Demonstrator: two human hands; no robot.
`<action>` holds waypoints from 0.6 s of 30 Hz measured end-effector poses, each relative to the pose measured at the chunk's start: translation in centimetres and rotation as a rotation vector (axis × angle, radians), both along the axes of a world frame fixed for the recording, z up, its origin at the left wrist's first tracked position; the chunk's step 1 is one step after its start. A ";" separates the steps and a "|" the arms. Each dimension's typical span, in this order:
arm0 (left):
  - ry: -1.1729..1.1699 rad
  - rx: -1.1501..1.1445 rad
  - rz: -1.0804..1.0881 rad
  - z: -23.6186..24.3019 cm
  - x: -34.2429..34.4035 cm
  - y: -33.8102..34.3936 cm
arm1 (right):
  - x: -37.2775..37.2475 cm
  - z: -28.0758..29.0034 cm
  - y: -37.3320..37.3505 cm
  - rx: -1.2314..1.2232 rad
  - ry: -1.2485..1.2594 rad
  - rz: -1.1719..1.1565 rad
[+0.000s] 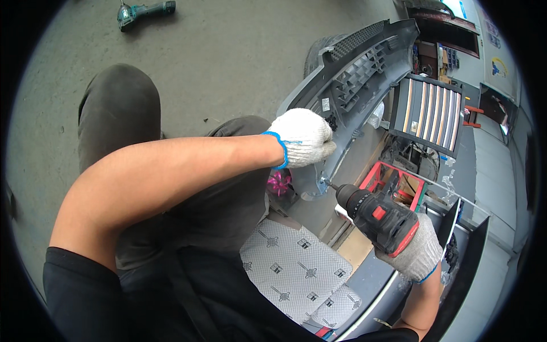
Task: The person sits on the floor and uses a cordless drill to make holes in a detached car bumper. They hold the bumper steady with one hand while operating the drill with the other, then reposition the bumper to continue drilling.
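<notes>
Resting our left hand point(303, 139) at the bumper point(345, 122) near our knee point(242, 124), fingers curled but any pinch unclear, we should hold the drill point(380, 218) straight, our right hand's point(415, 251) fingers wrapped around it.

The left glove point(303, 138) and right glove point(417, 255) look like rough knitted cloth; the drill point(379, 214) mostly matt plastic with a metal bit point(330, 184); the bumper point(348, 118) smooth, dull plastic; the trousers point(122, 102) matt cloth; the floor point(228, 62) dull concrete.
</notes>
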State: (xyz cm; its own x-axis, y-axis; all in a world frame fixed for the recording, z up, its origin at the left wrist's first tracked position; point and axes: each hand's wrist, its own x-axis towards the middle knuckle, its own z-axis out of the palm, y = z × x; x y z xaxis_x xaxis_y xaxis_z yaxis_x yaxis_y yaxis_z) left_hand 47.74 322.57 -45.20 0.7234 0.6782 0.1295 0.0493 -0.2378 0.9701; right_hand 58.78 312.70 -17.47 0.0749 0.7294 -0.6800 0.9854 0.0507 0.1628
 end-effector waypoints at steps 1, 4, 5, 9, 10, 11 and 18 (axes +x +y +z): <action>0.005 0.002 0.001 0.0 0.0 0.0 | -0.2 -0.2 0.1 0.021 0.000 -0.016; 0.009 -0.011 -0.002 -0.1 -0.2 0.1 | 1.1 -0.1 0.1 -0.041 -0.054 0.113; 0.012 -0.013 -0.003 -0.2 -0.3 0.1 | 1.0 -0.1 0.3 -0.047 -0.059 0.118; 0.000 -0.016 0.002 -0.2 -0.3 0.1 | 0.2 -0.3 0.3 -0.001 -0.023 0.022; -0.010 -0.016 0.005 -0.1 -0.2 0.1 | 0.1 -0.3 0.2 0.004 -0.020 0.026; -0.008 -0.015 -0.007 0.0 -0.1 0.1 | -0.1 -0.2 0.1 0.004 -0.015 0.000; -0.065 0.003 -0.002 0.1 0.2 -0.1 | 0.3 0.4 -0.8 -0.007 -0.066 0.055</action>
State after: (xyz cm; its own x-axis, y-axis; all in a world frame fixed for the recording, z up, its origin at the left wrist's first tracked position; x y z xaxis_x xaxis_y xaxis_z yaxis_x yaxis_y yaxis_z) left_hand 47.92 322.43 -45.11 0.7149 0.6762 0.1781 -0.0141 -0.2407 0.9705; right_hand 59.06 311.93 -17.06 0.0798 0.7286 -0.6802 0.9682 0.1055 0.2267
